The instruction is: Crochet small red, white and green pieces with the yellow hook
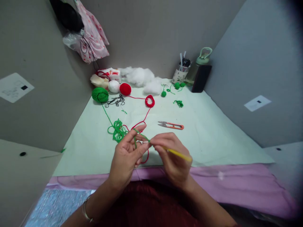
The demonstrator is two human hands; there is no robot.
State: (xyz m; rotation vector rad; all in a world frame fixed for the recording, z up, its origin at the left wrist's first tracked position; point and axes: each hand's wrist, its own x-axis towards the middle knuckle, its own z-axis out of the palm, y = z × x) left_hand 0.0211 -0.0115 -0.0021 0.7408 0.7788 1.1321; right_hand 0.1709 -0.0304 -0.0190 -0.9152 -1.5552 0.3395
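Note:
My left hand [127, 153] pinches a small piece of crochet work between thumb and fingers, most of it hidden. Green yarn [141, 134] runs over its raised index finger to the point where both hands meet. In my right hand [174, 156] is a crochet hook with a yellow handle [178, 154], its tip at the work beside my left thumb. A loose tangle of green yarn [118, 130] lies just beyond my left hand, joined by a strand to the green ball [100, 95]. A red strand [148, 156] hangs below my fingers.
Thread snips [170, 125] lie beyond my right hand. Farther back are a red yarn coil [150, 101], red ball [125, 89], white ball [114, 86], black yarn [115, 101], white stuffing [139, 77], small green pieces [179, 103], a pen cup [181, 73], bottle [197, 67] and phone [202, 78].

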